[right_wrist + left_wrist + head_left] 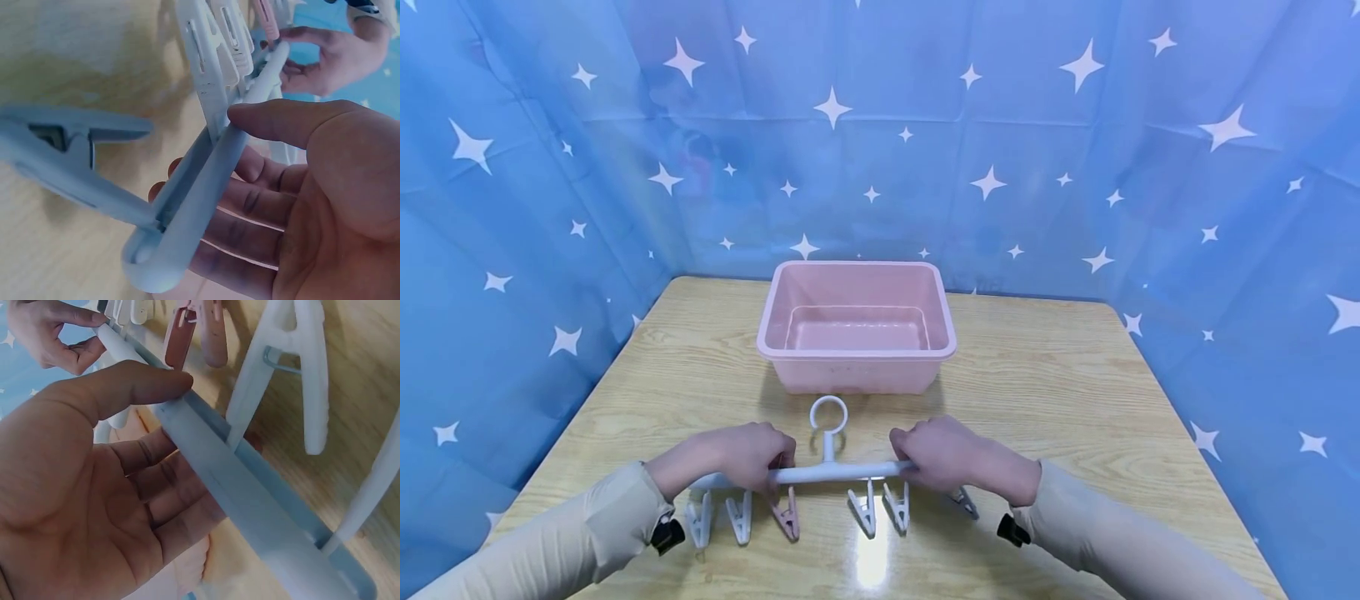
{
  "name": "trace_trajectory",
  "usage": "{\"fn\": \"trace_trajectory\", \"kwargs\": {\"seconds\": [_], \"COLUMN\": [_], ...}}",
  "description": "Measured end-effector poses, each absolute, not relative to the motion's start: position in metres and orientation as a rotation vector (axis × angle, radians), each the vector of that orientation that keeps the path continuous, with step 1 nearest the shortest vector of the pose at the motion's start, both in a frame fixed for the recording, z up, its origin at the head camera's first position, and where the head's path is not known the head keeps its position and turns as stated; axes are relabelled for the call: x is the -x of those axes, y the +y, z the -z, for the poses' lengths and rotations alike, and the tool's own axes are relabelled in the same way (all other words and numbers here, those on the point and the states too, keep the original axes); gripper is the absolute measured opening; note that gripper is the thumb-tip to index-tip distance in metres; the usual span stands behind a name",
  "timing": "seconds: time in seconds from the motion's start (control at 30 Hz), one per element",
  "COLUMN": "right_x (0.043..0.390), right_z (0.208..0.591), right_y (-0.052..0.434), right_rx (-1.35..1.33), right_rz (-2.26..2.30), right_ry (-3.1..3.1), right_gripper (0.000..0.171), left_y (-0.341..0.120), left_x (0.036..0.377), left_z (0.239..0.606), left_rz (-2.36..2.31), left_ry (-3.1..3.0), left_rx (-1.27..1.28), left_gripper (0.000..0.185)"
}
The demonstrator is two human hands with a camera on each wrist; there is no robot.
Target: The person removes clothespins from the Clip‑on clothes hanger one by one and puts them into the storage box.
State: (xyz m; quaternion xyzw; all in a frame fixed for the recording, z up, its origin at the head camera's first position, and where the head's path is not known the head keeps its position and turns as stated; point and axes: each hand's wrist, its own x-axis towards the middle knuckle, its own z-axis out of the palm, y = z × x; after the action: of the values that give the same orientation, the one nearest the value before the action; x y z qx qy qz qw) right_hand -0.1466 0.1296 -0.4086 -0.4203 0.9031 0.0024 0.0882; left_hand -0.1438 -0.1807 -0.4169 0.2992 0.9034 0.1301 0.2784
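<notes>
Both hands hold one hanger (831, 472) just above the counter (1075, 392). Left hand (747, 457) wraps the bar's left part, thumb on top and fingers (169, 506) curled beneath it; right hand (946, 454) grips the right part the same way, thumb over, fingers (250, 206) under. Several white pegs (866, 510) dangle below the bar between and beside the hands, and one pink peg (787, 517) hangs just right of the left hand. Between the hands the hanger's ring (828, 414) stands up from the bar. Beyond the ring, past both hands, a pink tub (856, 327) sits on the counter, well apart from the hanger. Blue starred cloth (1075, 150) hangs behind.
</notes>
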Motion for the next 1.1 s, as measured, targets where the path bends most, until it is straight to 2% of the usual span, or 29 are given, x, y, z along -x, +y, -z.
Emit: {"fn": "trace_trajectory", "kwargs": {"seconds": [0.27,0.5,1.1], "right_x": [0.151,0.154,0.165], "right_z": [0.397,0.386,0.35], "right_y": [0.135,0.137,0.143], "right_rx": [1.32,1.32,1.236], "right_rz": [-0.021,-0.006,0.046], "right_ry": [2.744,2.774,2.846], "right_gripper": [0.024,0.023,0.018], "left_y": [-0.184,-0.183,-0.186], "left_x": [0.148,0.149,0.154], "left_z": [0.413,0.411,0.407], "left_rz": [-0.389,-0.504,-0.7], "left_ry": [2.427,2.486,2.594], "left_rx": [-0.918,-0.878,-1.015], "left_gripper": [0.016,0.034,0.031]}}
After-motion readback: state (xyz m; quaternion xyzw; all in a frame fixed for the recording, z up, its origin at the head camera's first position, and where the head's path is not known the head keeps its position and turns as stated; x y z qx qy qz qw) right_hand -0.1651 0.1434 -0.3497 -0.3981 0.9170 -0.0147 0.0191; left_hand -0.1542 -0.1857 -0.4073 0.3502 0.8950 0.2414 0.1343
